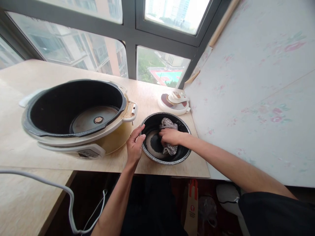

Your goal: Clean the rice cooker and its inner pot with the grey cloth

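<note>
– Saw grey window frames behind the black pot, with a green-and-red court far below outside, and a flowered wall to its right. Made out what of the pot itself?

– Found it round, upright and glossy dark inside, with a thin silvery rim, scuffed in places, and a pale, worn-looking ring on the bottom.

– Noticed anything in it?

– Yes, saw a crumpled, mottled grey-brown cloth in the pot, bunched under the right hand, fingers curled into it. Could not tell how tightly, with the fingertips partly hidden. Found the left hand at the pot's left side, grasping the rim between thumb and fingers.

– Managed to read any writing?

– Hardly. Spotted a red emblem on a tan paper bag, lower than the pot and slightly to its right, with characters too small to make out. Saw a control panel on the cooker body, left of the pot, likewise unreadable.

– And around the pot?

– Noted pale wood-grained tabletop beneath it, a white-and-brown lid just behind it, and a whitish cord looping well to its left, at the front.
</note>
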`<state>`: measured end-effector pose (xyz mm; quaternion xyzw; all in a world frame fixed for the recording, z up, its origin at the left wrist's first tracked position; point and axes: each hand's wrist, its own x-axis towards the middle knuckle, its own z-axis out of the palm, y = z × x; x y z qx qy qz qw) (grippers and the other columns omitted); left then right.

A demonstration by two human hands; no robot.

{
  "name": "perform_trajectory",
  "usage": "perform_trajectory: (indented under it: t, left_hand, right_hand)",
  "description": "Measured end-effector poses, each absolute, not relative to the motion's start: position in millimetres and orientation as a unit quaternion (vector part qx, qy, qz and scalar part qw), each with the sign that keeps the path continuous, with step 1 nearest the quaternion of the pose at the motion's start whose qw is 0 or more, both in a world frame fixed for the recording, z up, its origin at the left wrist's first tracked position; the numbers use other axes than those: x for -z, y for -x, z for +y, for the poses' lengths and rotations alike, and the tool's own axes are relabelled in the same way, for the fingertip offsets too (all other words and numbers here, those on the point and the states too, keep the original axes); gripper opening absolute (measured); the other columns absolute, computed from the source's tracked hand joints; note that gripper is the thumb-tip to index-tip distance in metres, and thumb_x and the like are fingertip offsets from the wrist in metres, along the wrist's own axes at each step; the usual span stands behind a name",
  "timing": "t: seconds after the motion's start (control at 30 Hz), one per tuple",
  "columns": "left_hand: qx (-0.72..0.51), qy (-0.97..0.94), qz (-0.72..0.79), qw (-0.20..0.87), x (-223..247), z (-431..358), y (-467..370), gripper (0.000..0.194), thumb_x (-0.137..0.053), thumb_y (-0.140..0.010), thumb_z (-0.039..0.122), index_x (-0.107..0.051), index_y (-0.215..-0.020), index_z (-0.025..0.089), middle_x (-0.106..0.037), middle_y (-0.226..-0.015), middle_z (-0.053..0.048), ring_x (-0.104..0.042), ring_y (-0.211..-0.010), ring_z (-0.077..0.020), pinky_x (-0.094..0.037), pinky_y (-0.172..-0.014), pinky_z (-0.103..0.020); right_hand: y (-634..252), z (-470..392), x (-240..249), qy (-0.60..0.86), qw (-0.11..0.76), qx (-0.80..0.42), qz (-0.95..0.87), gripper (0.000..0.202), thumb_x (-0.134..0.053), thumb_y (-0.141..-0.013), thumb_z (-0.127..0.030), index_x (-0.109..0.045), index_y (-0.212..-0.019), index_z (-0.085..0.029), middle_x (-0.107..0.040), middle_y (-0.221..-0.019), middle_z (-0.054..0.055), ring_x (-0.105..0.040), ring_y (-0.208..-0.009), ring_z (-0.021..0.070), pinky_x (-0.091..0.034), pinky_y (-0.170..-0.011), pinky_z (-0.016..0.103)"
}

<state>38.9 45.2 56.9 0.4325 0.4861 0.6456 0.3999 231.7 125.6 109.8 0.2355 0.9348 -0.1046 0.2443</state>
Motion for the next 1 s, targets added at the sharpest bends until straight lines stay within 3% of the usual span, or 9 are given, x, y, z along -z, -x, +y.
perform_trajectory:
  t: [0.27,0.47,0.6,0.77,0.87,1.0]
  left_hand:
    - [-0.649,-0.42,0.485,0.408,-54.2,44.4,-41.5,0.039,-0.066,-0.084,0.025,-0.077,-0.121,0.023,-0.069,-0.133,-0.006,-0.058,-0.133,-0.0262,-0.038,-0.121,-0.044]
    - [-0.671,-0.388,0.479,0.412,-51.6,45.6,-47.7,0.038,-0.065,-0.083,0.026,-0.078,-0.118,0.02,-0.071,-0.128,-0.008,-0.06,-0.13,-0.0273,-0.039,-0.119,-0.044]
    - [-0.69,-0.38,0.468,0.401,-47.8,47.6,-52.1,0.034,-0.063,-0.083,0.025,-0.078,-0.113,0.02,-0.073,-0.124,-0.007,-0.062,-0.125,-0.026,-0.041,-0.117,-0.042]
    - [-0.682,-0.406,0.47,0.386,-44.5,49.3,-50.3,0.032,-0.063,-0.084,0.026,-0.078,-0.111,0.02,-0.073,-0.123,-0.007,-0.062,-0.123,-0.0257,-0.042,-0.115,-0.041]
    - [-0.675,-0.421,0.471,0.38,-44.4,49.2,-47.9,0.03,-0.062,-0.085,0.026,-0.078,-0.109,0.021,-0.071,-0.124,-0.007,-0.061,-0.125,-0.0256,-0.041,-0.115,-0.041]
    - [-0.67,-0.432,0.468,0.382,-44.4,48.5,-46.0,0.029,-0.063,-0.085,0.027,-0.078,-0.109,0.023,-0.069,-0.129,-0.006,-0.058,-0.13,-0.0256,-0.038,-0.116,-0.04]
  right_hand:
    - [-213.7,138.5,-94.4,-0.133,0.18,0.036,0.974,0.026,-0.053,-0.1,-0.017,-0.078,-0.108,-0.016,-0.061,-0.138,0.013,-0.049,-0.131,0.0274,-0.042,-0.108,0.044]
    - [-182.7,133.5,-77.9,-0.123,0.098,0.069,0.985,0.029,-0.048,-0.105,-0.023,-0.078,-0.106,-0.02,-0.069,-0.117,0.009,-0.055,-0.123,0.0234,-0.04,-0.11,0.042]
    - [-181.8,126.4,-78.7,-0.132,0.081,0.036,0.987,0.031,-0.045,-0.107,-0.022,-0.074,-0.116,-0.019,-0.068,-0.117,0.012,-0.057,-0.117,0.0241,-0.043,-0.103,0.042]
    - [-189.9,127.2,-93.9,-0.259,0.133,-0.04,0.956,0.036,-0.04,-0.108,-0.025,-0.062,-0.135,-0.016,-0.064,-0.121,0.018,-0.06,-0.108,0.0288,-0.051,-0.088,0.041]
    - [-195.0,128.6,-106.4,-0.377,0.164,-0.052,0.91,0.037,-0.037,-0.107,-0.024,-0.061,-0.135,-0.018,-0.063,-0.12,0.019,-0.064,-0.105,0.0314,-0.054,-0.078,0.039]
    - [-200.8,123.3,-115.1,-0.532,0.199,-0.022,0.823,0.04,-0.036,-0.103,-0.015,-0.066,-0.128,-0.014,-0.065,-0.121,0.023,-0.07,-0.104,0.0332,-0.056,-0.082,0.042]
